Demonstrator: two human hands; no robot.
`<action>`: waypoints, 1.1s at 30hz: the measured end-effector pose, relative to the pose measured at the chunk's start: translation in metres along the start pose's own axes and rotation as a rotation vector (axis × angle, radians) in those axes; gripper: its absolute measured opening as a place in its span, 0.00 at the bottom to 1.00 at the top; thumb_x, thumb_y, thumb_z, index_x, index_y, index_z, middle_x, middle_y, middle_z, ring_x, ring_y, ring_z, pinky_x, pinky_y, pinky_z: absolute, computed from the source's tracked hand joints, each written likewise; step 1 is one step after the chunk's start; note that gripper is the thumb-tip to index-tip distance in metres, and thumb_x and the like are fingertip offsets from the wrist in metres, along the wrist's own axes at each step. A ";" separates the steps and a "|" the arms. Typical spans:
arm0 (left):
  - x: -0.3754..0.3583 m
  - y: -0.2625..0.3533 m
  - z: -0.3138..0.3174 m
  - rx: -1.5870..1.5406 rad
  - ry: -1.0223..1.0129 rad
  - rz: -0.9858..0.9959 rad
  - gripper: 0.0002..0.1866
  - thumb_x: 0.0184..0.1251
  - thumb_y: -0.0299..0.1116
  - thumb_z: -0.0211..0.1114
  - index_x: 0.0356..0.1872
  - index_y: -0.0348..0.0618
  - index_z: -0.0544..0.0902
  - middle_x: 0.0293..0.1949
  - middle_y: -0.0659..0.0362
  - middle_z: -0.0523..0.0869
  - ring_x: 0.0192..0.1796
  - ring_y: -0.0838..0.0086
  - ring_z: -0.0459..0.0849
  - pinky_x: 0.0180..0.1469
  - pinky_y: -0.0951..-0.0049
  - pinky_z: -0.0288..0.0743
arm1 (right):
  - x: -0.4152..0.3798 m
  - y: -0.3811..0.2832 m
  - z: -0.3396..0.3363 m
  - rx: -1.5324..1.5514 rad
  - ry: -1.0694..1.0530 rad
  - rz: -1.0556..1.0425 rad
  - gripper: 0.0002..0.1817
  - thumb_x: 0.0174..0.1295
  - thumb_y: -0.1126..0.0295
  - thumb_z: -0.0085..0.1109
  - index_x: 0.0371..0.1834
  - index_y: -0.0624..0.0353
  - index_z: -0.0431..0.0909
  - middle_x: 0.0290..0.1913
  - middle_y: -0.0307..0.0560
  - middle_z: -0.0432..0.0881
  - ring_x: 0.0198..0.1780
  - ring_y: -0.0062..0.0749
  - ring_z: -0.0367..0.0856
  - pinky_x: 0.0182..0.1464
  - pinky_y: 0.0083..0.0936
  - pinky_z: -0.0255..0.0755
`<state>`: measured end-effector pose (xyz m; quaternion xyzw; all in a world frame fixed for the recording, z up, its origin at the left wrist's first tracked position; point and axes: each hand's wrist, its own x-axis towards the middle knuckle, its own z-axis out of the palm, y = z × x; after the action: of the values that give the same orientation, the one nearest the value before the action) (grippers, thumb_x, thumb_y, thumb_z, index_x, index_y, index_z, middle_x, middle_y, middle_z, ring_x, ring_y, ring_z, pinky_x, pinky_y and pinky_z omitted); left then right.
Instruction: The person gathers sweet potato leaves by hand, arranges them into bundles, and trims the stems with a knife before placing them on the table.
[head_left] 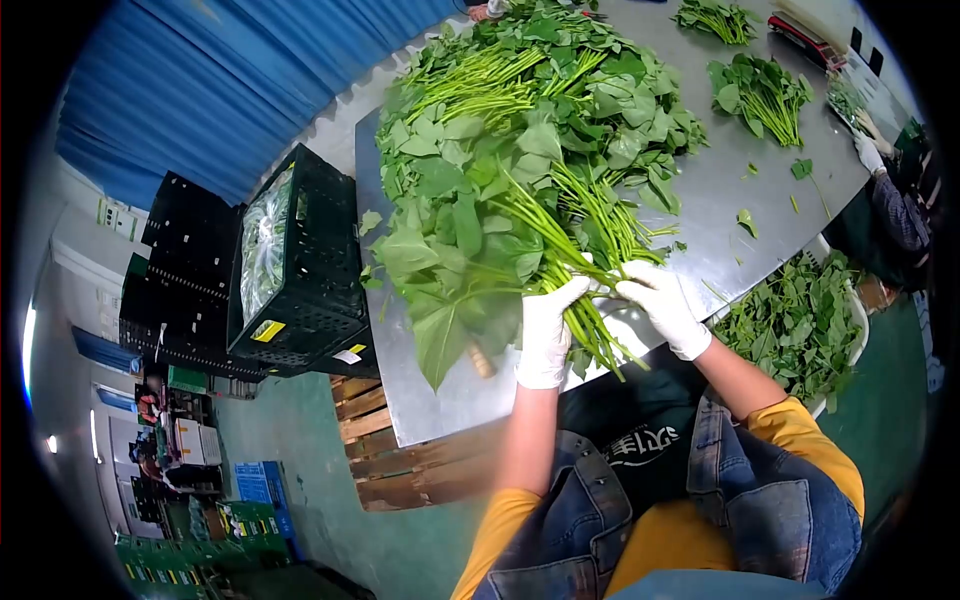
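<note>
Both my hands wear white gloves and meet at the near edge of the metal table. My left hand [545,335] is closed around the stems of a bunch of leafy greens [430,270], its broad leaves spreading to the left, partly blurred. My right hand [660,303] has its fingers closed on the stems of the same bunch, near the cut ends. Just beyond lies a large pile of leafy greens [470,85], its pale stems bundled among the leaves. A light wooden handle [482,362] shows under the leaves; the rest of it is hidden.
The metal table [420,400] also bears small bunches [765,98] at right. A white tub [862,330] of loose greens stands by my right arm. Dark crates [300,260] are stacked at left, near a wooden pallet [400,475]. Another person's gloved hands [872,145] work at far right.
</note>
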<state>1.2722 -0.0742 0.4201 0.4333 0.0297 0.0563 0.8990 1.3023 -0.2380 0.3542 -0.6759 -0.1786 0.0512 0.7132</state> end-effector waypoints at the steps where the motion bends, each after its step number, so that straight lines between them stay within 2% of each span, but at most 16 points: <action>1: 0.000 0.000 -0.003 0.046 0.026 -0.072 0.17 0.57 0.14 0.63 0.49 0.33 0.78 0.40 0.55 0.84 0.39 0.71 0.84 0.43 0.74 0.82 | -0.004 -0.031 0.002 0.029 0.029 0.081 0.07 0.64 0.74 0.55 0.40 0.65 0.79 0.36 0.34 0.77 0.35 0.17 0.75 0.39 0.16 0.69; 6: 0.014 -0.026 -0.033 -0.107 -0.031 -0.147 0.25 0.57 0.13 0.60 0.58 0.37 0.71 0.45 0.56 0.80 0.46 0.69 0.82 0.52 0.69 0.80 | -0.003 -0.030 0.001 0.040 0.006 0.089 0.06 0.63 0.72 0.56 0.37 0.62 0.79 0.34 0.31 0.75 0.34 0.13 0.70 0.36 0.13 0.63; 10: 0.007 -0.027 -0.027 -0.209 -0.028 -0.161 0.25 0.59 0.15 0.62 0.58 0.40 0.72 0.45 0.58 0.80 0.47 0.69 0.82 0.54 0.67 0.80 | -0.005 -0.039 -0.003 0.045 -0.035 0.178 0.11 0.64 0.70 0.56 0.41 0.67 0.82 0.43 0.44 0.82 0.46 0.26 0.78 0.51 0.22 0.69; 12: 0.009 -0.031 -0.026 -0.244 -0.043 -0.171 0.25 0.59 0.15 0.63 0.58 0.41 0.72 0.45 0.58 0.80 0.47 0.70 0.82 0.55 0.67 0.80 | -0.006 -0.042 -0.009 0.143 -0.070 0.134 0.09 0.62 0.73 0.57 0.41 0.63 0.83 0.37 0.31 0.78 0.33 0.14 0.71 0.35 0.14 0.64; 13: 0.011 -0.036 -0.028 -0.196 -0.020 -0.150 0.24 0.59 0.16 0.64 0.58 0.40 0.72 0.46 0.58 0.80 0.48 0.70 0.82 0.55 0.68 0.79 | -0.010 -0.055 -0.017 0.127 -0.114 0.211 0.12 0.64 0.72 0.55 0.44 0.68 0.83 0.45 0.45 0.83 0.49 0.28 0.79 0.55 0.22 0.70; 14: 0.012 -0.040 -0.029 -0.148 0.003 -0.128 0.24 0.59 0.17 0.65 0.57 0.39 0.73 0.46 0.59 0.80 0.48 0.71 0.81 0.54 0.69 0.79 | -0.014 -0.060 -0.023 0.124 -0.105 0.212 0.12 0.64 0.72 0.55 0.44 0.68 0.83 0.45 0.45 0.83 0.49 0.28 0.79 0.55 0.22 0.70; 16: 0.015 -0.044 -0.023 -0.128 0.098 -0.094 0.22 0.59 0.17 0.66 0.55 0.38 0.74 0.45 0.59 0.80 0.47 0.72 0.81 0.52 0.71 0.78 | -0.025 -0.062 -0.039 0.353 -0.057 0.334 0.12 0.62 0.72 0.57 0.44 0.68 0.83 0.42 0.47 0.84 0.46 0.31 0.82 0.55 0.25 0.72; 17: 0.016 -0.045 -0.020 -0.102 0.199 -0.053 0.20 0.59 0.18 0.66 0.53 0.37 0.76 0.44 0.59 0.80 0.46 0.73 0.81 0.50 0.74 0.78 | -0.033 -0.028 -0.042 0.424 0.100 0.195 0.08 0.57 0.72 0.59 0.30 0.68 0.82 0.29 0.45 0.81 0.33 0.29 0.77 0.43 0.25 0.70; 18: 0.017 -0.046 -0.019 -0.075 0.301 -0.011 0.18 0.59 0.18 0.67 0.51 0.36 0.77 0.43 0.60 0.81 0.45 0.73 0.81 0.48 0.76 0.77 | -0.039 -0.014 -0.055 0.639 0.101 0.014 0.07 0.55 0.74 0.60 0.23 0.66 0.79 0.27 0.49 0.79 0.33 0.34 0.76 0.44 0.30 0.71; 20: 0.032 -0.030 -0.066 -0.089 0.338 -0.078 0.07 0.64 0.25 0.65 0.43 0.39 0.81 0.40 0.59 0.81 0.40 0.75 0.79 0.41 0.76 0.76 | -0.055 -0.025 -0.083 0.914 0.467 0.062 0.12 0.64 0.71 0.55 0.21 0.57 0.74 0.22 0.40 0.74 0.34 0.28 0.74 0.43 0.29 0.72; 22: 0.015 0.013 -0.064 -0.145 0.319 -0.059 0.08 0.70 0.32 0.61 0.45 0.40 0.79 0.37 0.60 0.80 0.39 0.76 0.78 0.45 0.75 0.74 | -0.064 0.012 -0.154 1.467 0.145 -0.296 0.07 0.59 0.63 0.65 0.32 0.52 0.79 0.28 0.36 0.80 0.40 0.30 0.79 0.50 0.29 0.75; 23: 0.013 0.020 -0.057 -0.244 0.335 0.052 0.09 0.71 0.33 0.60 0.45 0.39 0.79 0.37 0.60 0.80 0.40 0.75 0.78 0.48 0.74 0.73 | -0.065 -0.010 -0.151 1.219 0.361 -0.389 0.28 0.51 0.57 0.71 0.56 0.50 0.76 0.45 0.40 0.83 0.50 0.33 0.80 0.53 0.29 0.74; 24: 0.015 0.017 -0.077 -0.186 0.242 0.106 0.11 0.74 0.35 0.57 0.53 0.47 0.74 0.42 0.66 0.77 0.45 0.79 0.75 0.52 0.77 0.70 | -0.052 -0.031 -0.143 1.153 0.116 -0.477 0.48 0.47 0.54 0.74 0.73 0.49 0.60 0.62 0.46 0.76 0.56 0.35 0.79 0.55 0.29 0.74; 26: -0.002 0.022 -0.051 0.098 0.192 0.239 0.08 0.71 0.33 0.60 0.44 0.40 0.78 0.39 0.59 0.80 0.45 0.73 0.78 0.51 0.72 0.73 | -0.032 -0.022 -0.130 1.094 0.129 -0.285 0.54 0.47 0.51 0.74 0.76 0.50 0.53 0.68 0.47 0.69 0.54 0.34 0.79 0.53 0.27 0.75; 28: -0.002 0.016 -0.056 -0.125 0.160 0.081 0.12 0.73 0.30 0.57 0.55 0.49 0.75 0.43 0.64 0.78 0.46 0.75 0.76 0.54 0.74 0.72 | -0.003 -0.003 -0.106 0.825 0.157 0.076 0.43 0.52 0.54 0.72 0.71 0.53 0.64 0.61 0.46 0.76 0.51 0.33 0.80 0.49 0.26 0.77; 33: -0.007 0.005 -0.060 -0.370 0.158 0.018 0.19 0.66 0.25 0.60 0.57 0.41 0.71 0.38 0.57 0.80 0.45 0.70 0.78 0.53 0.69 0.71 | 0.069 0.041 -0.039 -0.820 0.056 0.052 0.18 0.57 0.60 0.64 0.47 0.59 0.81 0.39 0.51 0.84 0.41 0.38 0.84 0.42 0.33 0.76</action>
<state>1.2583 -0.0256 0.3868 0.2549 0.0854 0.1027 0.9577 1.3857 -0.2495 0.3256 -0.9095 -0.1474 -0.0246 0.3879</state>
